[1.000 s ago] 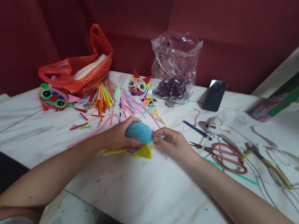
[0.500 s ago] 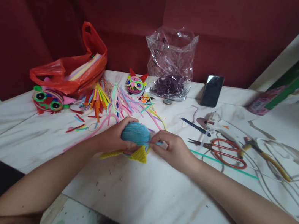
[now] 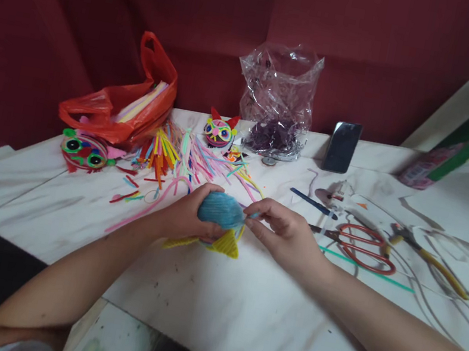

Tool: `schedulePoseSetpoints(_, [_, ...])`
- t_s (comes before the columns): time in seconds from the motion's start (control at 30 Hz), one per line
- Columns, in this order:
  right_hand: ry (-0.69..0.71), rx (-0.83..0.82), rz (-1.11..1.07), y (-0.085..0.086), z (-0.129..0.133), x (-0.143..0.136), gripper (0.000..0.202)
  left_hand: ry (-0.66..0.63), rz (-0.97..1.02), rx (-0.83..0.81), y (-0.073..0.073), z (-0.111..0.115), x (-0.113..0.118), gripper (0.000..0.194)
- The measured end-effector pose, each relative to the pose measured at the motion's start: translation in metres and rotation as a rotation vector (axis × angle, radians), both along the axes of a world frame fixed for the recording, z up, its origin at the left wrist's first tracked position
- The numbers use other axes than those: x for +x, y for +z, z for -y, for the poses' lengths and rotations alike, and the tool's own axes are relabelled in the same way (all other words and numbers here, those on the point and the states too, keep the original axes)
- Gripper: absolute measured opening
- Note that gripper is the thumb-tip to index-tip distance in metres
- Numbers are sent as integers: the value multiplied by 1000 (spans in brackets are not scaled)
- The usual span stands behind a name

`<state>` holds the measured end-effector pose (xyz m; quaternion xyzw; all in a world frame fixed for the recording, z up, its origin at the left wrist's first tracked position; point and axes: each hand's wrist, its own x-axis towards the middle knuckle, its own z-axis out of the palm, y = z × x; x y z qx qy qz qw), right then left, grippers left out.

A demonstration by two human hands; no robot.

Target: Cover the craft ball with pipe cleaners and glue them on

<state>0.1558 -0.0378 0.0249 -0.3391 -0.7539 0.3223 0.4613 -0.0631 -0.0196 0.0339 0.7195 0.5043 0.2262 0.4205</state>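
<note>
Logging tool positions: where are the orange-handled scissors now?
Head view, right side: the orange-handled scissors lie on the marble-look table, between the right hand and the yellow-handled pliers.

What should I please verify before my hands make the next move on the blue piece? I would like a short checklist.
1. Left hand grips the blue piece: ok.
2. Right hand has the blue strand between its fingers: ok.
3. Strand firmly attached to the piece: cannot tell; too small to see.
4. Scissors in full view: not ok; the tips are hidden behind the right hand.
5. Pliers lying away from both hands: ok.
</note>
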Motion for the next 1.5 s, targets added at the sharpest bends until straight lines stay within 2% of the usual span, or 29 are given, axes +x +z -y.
schedulePoseSetpoints(0.13, [92, -284, -152, 0, -3, -4, 17, 23, 54, -32, -1, 0, 0, 74])
schedulePoseSetpoints(0.27, [132, -402, -217, 3, -4, -6, 26, 31, 65, -29, 1, 0, 1, 72])
schedulePoseSetpoints(0.5, [73, -338, -156, 7, -4, -5, 31, 29, 38, 18, 0, 0, 1, 71])
schedulePoseSetpoints(0.7, [29, -437, -40, -5, -10, -7, 29, 12, 12, 65, -3, -2, -2, 75])
schedulePoseSetpoints(0.9, [-68, -321, 87, -10, -10, -12, 21, 0, 13, 83, -3, 0, -1, 76])
schedulePoseSetpoints(1.03, [-69, -344, 116, -12, -10, -13, 18, 23, 38, 113, -4, 1, 0, 75])
schedulePoseSetpoints(1.17, [-57, -321, 115, -13, -9, -14, 16, 1, 68, 60, -3, -1, 0, 69])
schedulePoseSetpoints(1.3, [-51, -279, 119, -11, -6, -16, 15, 16, -12, 22, 1, 1, 2, 74])
schedulePoseSetpoints(1.5, [-93, -152, 147, -9, -5, -17, 13, 66, -86, 165, 3, 5, 4, 70])
